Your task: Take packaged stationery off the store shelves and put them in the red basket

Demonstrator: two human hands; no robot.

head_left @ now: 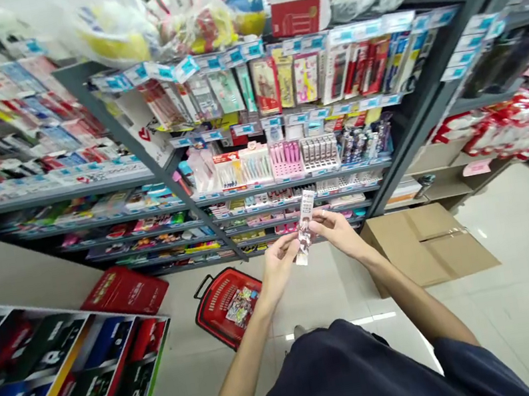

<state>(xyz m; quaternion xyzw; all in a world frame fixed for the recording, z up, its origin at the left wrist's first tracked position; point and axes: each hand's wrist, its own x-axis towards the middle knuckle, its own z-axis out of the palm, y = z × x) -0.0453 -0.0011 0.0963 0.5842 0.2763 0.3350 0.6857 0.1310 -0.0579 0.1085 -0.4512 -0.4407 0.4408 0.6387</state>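
A narrow packaged card (305, 226) with a printed figure on it stands tilted between the two hands, in front of the lower shelves. The left hand (279, 268) grips its lower part, fingers curled against the pack. The right hand (337, 234) pinches it higher up from the other side, so both grips close narrowly on it. Both forearms angle inward from dark sleeves (475, 365), converging in front of the body. Near the left hand, a red shopping basket (242, 279) on the tile floor (521, 249) holds a colourful packet (241, 307). A cardboard box (427, 245) sits to the right, beside a grey metal shelf unit (159, 175) hung with stationery packs (270, 82).
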